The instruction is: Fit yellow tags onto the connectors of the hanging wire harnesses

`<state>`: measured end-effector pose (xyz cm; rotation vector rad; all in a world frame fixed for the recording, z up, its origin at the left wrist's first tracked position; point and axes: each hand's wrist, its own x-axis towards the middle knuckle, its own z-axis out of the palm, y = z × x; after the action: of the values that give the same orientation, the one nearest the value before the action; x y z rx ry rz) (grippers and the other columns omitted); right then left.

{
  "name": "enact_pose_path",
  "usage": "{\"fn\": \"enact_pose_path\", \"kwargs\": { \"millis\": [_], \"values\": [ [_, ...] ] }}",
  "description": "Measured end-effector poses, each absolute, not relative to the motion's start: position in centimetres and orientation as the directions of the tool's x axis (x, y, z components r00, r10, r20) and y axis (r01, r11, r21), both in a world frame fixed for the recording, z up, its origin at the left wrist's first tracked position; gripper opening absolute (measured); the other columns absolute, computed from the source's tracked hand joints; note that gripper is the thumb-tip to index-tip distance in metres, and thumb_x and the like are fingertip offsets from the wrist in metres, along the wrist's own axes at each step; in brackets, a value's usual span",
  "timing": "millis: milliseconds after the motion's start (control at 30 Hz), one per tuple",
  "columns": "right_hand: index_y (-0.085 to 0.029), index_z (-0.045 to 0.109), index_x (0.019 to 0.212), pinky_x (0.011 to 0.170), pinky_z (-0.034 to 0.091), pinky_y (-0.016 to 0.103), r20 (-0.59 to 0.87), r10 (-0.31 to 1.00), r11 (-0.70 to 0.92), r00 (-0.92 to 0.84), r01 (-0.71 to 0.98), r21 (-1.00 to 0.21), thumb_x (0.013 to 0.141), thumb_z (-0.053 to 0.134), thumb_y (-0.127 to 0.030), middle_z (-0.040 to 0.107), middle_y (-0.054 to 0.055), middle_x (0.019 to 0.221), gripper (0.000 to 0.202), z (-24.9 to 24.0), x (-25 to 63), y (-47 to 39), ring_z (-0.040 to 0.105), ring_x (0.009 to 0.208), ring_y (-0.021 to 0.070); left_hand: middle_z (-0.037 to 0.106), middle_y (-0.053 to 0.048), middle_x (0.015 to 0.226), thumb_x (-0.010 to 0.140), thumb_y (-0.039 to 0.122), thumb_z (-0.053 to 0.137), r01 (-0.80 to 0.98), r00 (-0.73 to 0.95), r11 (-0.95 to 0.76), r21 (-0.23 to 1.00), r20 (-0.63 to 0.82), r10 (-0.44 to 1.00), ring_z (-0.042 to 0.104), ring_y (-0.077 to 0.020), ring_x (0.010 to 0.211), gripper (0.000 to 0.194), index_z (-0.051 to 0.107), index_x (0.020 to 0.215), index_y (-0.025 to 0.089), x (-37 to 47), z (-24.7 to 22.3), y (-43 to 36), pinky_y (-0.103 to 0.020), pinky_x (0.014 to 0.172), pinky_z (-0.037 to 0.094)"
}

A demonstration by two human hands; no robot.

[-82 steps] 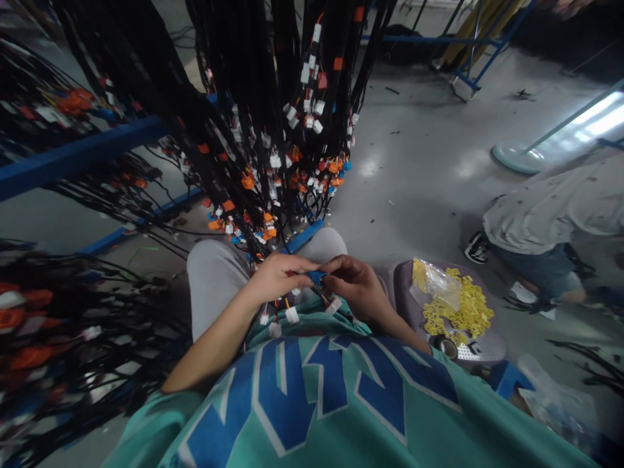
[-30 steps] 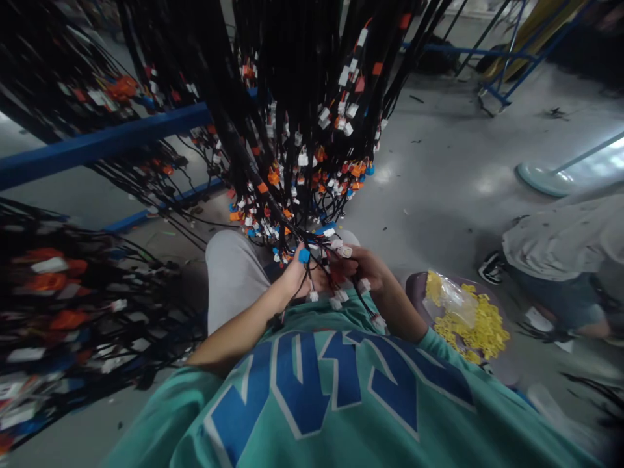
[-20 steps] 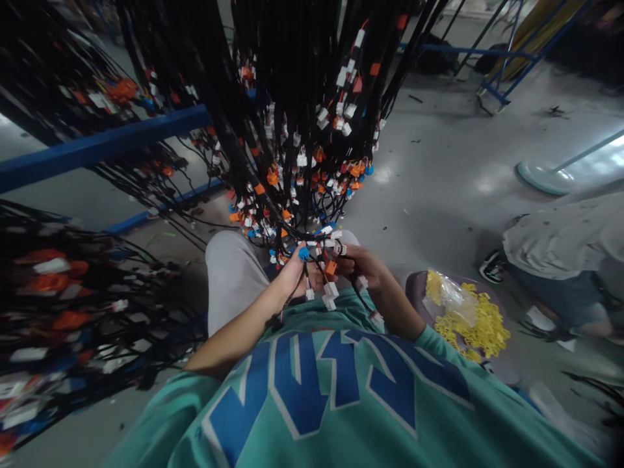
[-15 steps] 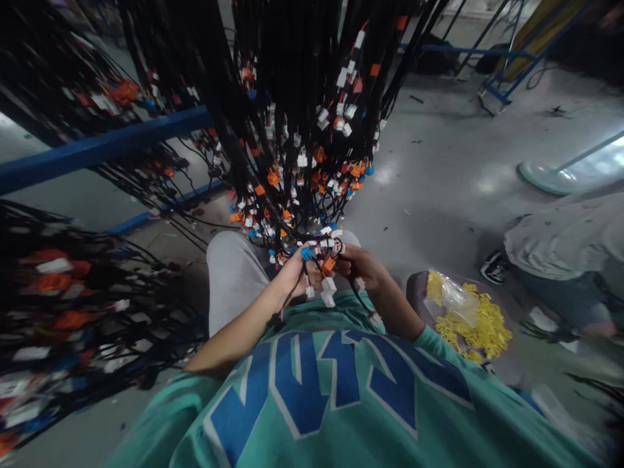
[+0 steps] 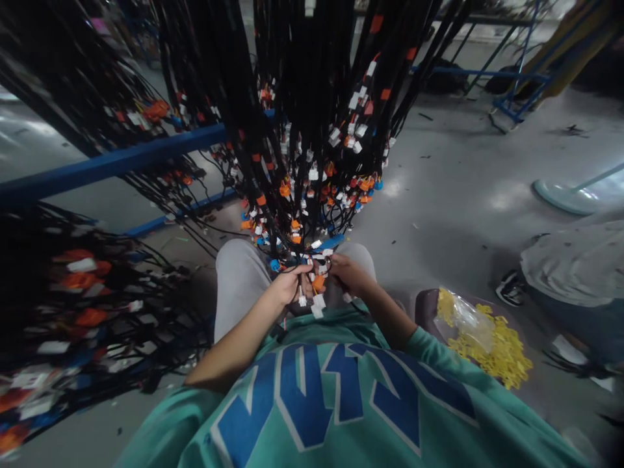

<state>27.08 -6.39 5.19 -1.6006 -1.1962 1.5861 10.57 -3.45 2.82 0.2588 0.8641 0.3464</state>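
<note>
Between my knees, my left hand (image 5: pixel 291 283) has its fingers closed round black wires with white connectors (image 5: pixel 318 305) hanging below them. An orange connector (image 5: pixel 318 282) sits between the two hands. My right hand (image 5: pixel 347 273) is closed at the right side of the same bunch, its fingertips on the wires near small white connectors. A blue connector (image 5: pixel 275 265) lies just beyond my left hand. Past both hands hangs a thick mass of black cables (image 5: pixel 312 84) ending in white, orange and blue connectors.
A blue rail (image 5: pixel 117 159) crosses at the left, with more hanging harnesses (image 5: pixel 88 286) beside it. At the right stands a container (image 5: pixel 425 305) of yellow plastic parts (image 5: pixel 502 351). Farther right, a person's shoe (image 5: pixel 509 288) and a round stand base (image 5: pixel 560 197) are on the floor.
The view has shifted, so the surroundings sit lower and farther right. The blue connector that was at my left fingers now lies beyond that hand. My right hand has moved slightly toward me.
</note>
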Motion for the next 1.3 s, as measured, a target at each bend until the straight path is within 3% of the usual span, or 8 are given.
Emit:
{"fn": "enact_pose_path", "kwargs": {
  "millis": [167, 367, 667, 900, 967, 1067, 1200, 1300],
  "values": [
    [-0.017, 0.055, 0.079, 0.035, 0.027, 0.016, -0.423, 0.896, -0.366, -0.134, 0.315, -0.876, 0.074, 0.048, -0.011, 0.044, -0.008, 0.042, 0.011, 3.6, 24.8, -3.3, 0.036, 0.034, 0.0064, 0.057, -0.003, 0.045, 0.084, 0.013, 0.045, -0.253, 0.475, 0.872, 0.42, -0.731, 0.49, 0.053, -0.013, 0.035, 0.017, 0.06, 0.08, 0.007, 9.6, 1.7, -2.0, -0.022, 0.04, 0.046],
    [-0.016, 0.058, 0.077, 0.04, 0.03, 0.017, -0.373, 0.919, -0.327, -0.126, 0.287, -0.901, 0.074, 0.046, -0.012, 0.045, -0.006, 0.045, 0.013, 1.3, 22.5, -1.6, 0.039, 0.04, 0.008, 0.056, 0.001, 0.048, 0.079, 0.011, 0.054, -0.221, 0.364, 0.798, 0.56, -0.712, 0.601, 0.05, -0.0089, 0.037, 0.005, 0.059, 0.081, 0.009, 8.9, 0.9, -1.3, -0.019, 0.042, 0.043],
    [-0.012, 0.06, 0.104, 0.038, 0.02, 0.019, -0.342, 0.936, -0.335, -0.082, 0.08, -0.939, 0.067, 0.049, -0.027, 0.041, -0.007, 0.046, 0.042, 1.1, 24.8, -4.1, 0.03, 0.039, 0.0069, 0.065, 0.0, 0.067, 0.053, 0.01, 0.076, 0.011, 0.206, 0.642, 0.767, -0.63, 0.749, 0.057, -0.0117, 0.059, 0.02, 0.067, 0.07, 0.013, 4.8, 1.2, -1.3, -0.021, 0.054, 0.036],
    [-0.016, 0.064, 0.105, 0.033, 0.015, 0.018, -0.437, 0.841, -0.5, -0.32, -0.152, -0.852, 0.063, 0.064, -0.037, 0.039, -0.008, 0.038, 0.047, 1.0, 29.2, -7.0, 0.025, 0.032, 0.0055, 0.066, -0.001, 0.079, 0.06, 0.03, 0.073, -0.099, -0.048, 0.425, 0.9, -0.431, 0.901, 0.06, -0.0151, 0.081, 0.025, 0.064, 0.082, 0.018, 1.7, 2.0, 0.8, -0.024, 0.073, 0.041],
    [-0.014, 0.066, 0.101, 0.032, 0.013, 0.016, -0.426, 0.785, -0.556, -0.451, -0.207, -0.805, 0.058, 0.071, -0.039, 0.046, -0.007, 0.041, 0.05, 0.9, 29.8, -7.8, 0.024, 0.031, 0.0029, 0.067, -0.002, 0.087, 0.058, 0.037, 0.076, -0.181, -0.018, 0.346, 0.921, -0.355, 0.935, 0.059, -0.0164, 0.089, 0.037, 0.065, 0.088, 0.018, 2.3, 2.1, 0.5, -0.025, 0.078, 0.041],
    [-0.013, 0.067, 0.093, 0.031, 0.013, 0.014, -0.367, 0.72, -0.602, -0.589, -0.267, -0.752, 0.053, 0.078, -0.037, 0.062, 0.001, 0.055, 0.048, 0.4, 30.2, -8.7, 0.026, 0.03, 0.0001, 0.068, -0.008, 0.082, 0.054, 0.046, 0.079, -0.246, 0.209, 0.357, 0.901, -0.31, 0.928, 0.061, -0.0195, 0.082, 0.046, 0.067, 0.082, 0.012, 3.4, 2.4, -0.4, -0.027, 0.074, 0.044],
    [-0.011, 0.069, 0.087, 0.029, 0.014, 0.014, -0.33, 0.703, -0.618, -0.63, -0.312, -0.721, 0.051, 0.08, -0.036, 0.063, 0.004, 0.055, 0.045, -0.9, 30.5, -9.5, 0.028, 0.028, 0.0003, 0.069, -0.009, 0.079, 0.05, 0.043, 0.081, -0.112, 0.464, 0.418, 0.901, -0.325, 0.824, 0.061, -0.0139, 0.057, 0.048, 0.07, 0.082, 0.009, 3.6, 3.5, -1.6, -0.023, 0.053, 0.043],
    [-0.01, 0.07, 0.086, 0.027, 0.021, 0.015, -0.348, 0.724, -0.611, -0.596, -0.319, -0.724, 0.052, 0.079, -0.037, 0.063, 0.004, 0.055, 0.044, -1.7, 30.8, -9.8, 0.037, 0.028, 0.0035, 0.068, -0.005, 0.071, 0.051, 0.042, 0.08, -0.006, 0.537, 0.405, 0.914, -0.339, 0.772, 0.048, -0.0069, 0.034, 0.051, 0.07, 0.09, 0.011, 3.3, 4.4, -2.6, -0.02, 0.035, 0.027]
  ]
}}
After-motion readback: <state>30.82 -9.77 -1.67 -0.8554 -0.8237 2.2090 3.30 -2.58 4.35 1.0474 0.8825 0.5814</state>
